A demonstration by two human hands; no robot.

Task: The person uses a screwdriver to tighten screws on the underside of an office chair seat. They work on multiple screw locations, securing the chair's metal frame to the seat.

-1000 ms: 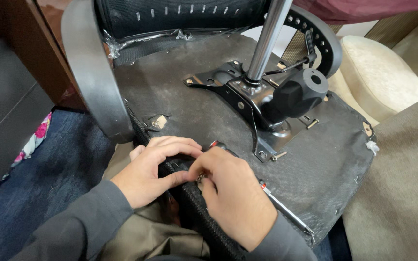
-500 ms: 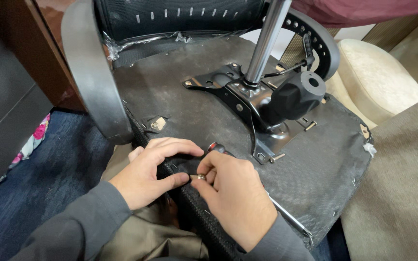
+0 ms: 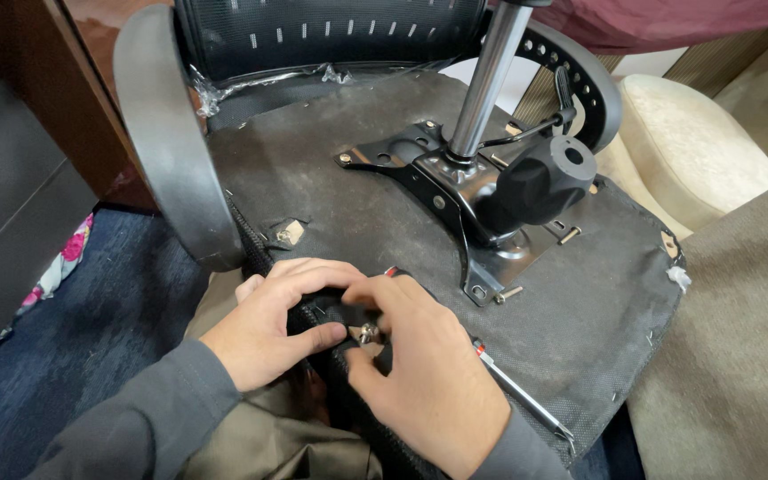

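Observation:
An office chair lies upturned, the dusty black underside of its seat (image 3: 384,178) facing me. At the seat's near edge my left hand (image 3: 273,329) curls over a black bracket (image 3: 313,313), thumb pressed against it. My right hand (image 3: 424,378) sits beside it, thumb and forefinger pinched on a small silver bolt (image 3: 367,333) standing in that bracket. The two hands touch. A thin metal tool with a red band (image 3: 526,402) lies on the seat, partly hidden under my right wrist.
A metal mounting plate (image 3: 437,191) with a chrome gas column (image 3: 486,80) and a black knob (image 3: 540,182) sits mid-seat. A grey curved armrest (image 3: 171,151) rises at left. A cream cushion (image 3: 695,151) is at right, dark blue carpet (image 3: 108,338) at left.
My right-hand fingers have shifted around the bolt, whose silver head now shows more plainly. My left hand stays on the bracket. The chair has not moved.

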